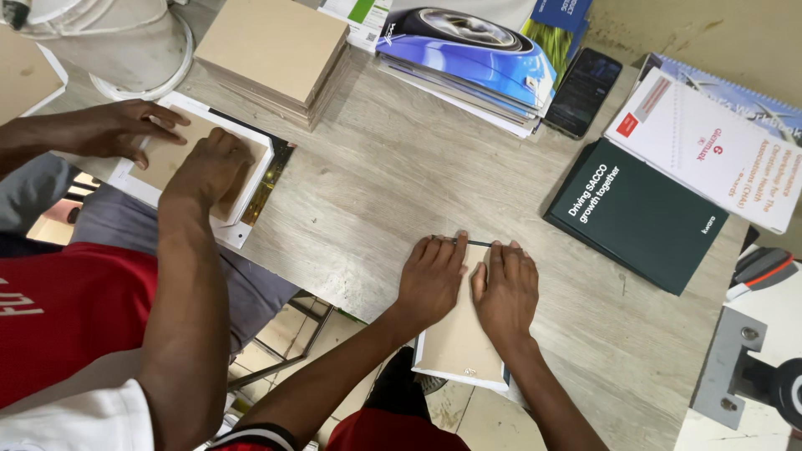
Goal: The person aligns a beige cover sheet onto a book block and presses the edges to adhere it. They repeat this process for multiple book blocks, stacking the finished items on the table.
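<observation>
The left hand (pixel 430 280) and right hand (pixel 505 288) lie side by side, fingers flat and extended, pressing down on a tan card (pixel 458 338) over a white sheet (pixel 434 367) at the table (pixel 376 175) edge. Beyond the fingertips lies a dark green book (pixel 639 213). A co-worker's hands (pixel 205 167) press another card far left.

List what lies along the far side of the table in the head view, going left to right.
White bucket → stack of tan boards → pile of glossy magazines → black phone → spiral-bound white booklet.
</observation>
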